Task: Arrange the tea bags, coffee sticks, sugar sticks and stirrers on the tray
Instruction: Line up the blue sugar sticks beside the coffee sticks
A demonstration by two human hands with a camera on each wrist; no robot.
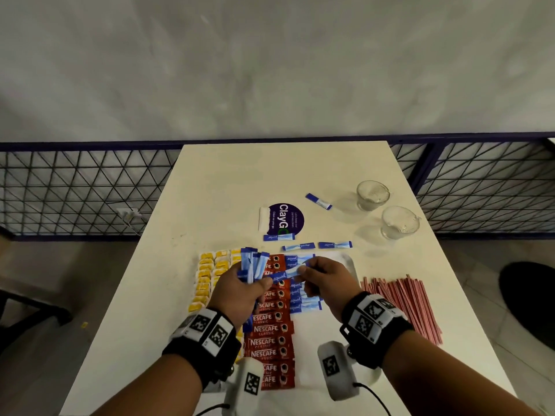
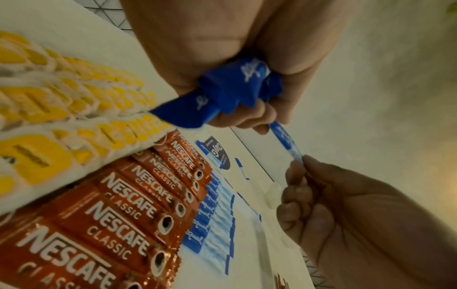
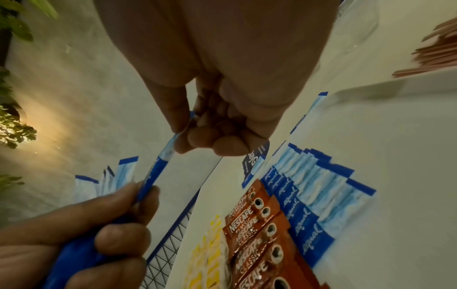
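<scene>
My left hand (image 1: 258,280) grips a fanned bundle of blue sugar sticks (image 1: 253,264) above the white tray (image 1: 344,259). My right hand (image 1: 303,270) pinches the pale end of one sugar stick (image 1: 285,275); its dark end is still under my left thumb (image 3: 123,195). On the tray lie yellow tea bags (image 1: 207,280) at the left, red coffee sticks (image 1: 270,328) in the middle, and a column of sugar sticks (image 1: 303,304) to their right. Red stirrers (image 1: 402,304) lie in a pile on the table right of the tray. The left wrist view shows the bundle (image 2: 235,91) in my fist.
Loose sugar sticks (image 1: 335,245) lie on the table (image 1: 228,181) just beyond the tray, one more (image 1: 318,201) farther back. Two glass cups (image 1: 372,195) stand at the back right. A round purple sticker (image 1: 286,219) and a white packet (image 1: 263,219) sit mid-table. A mesh fence runs behind.
</scene>
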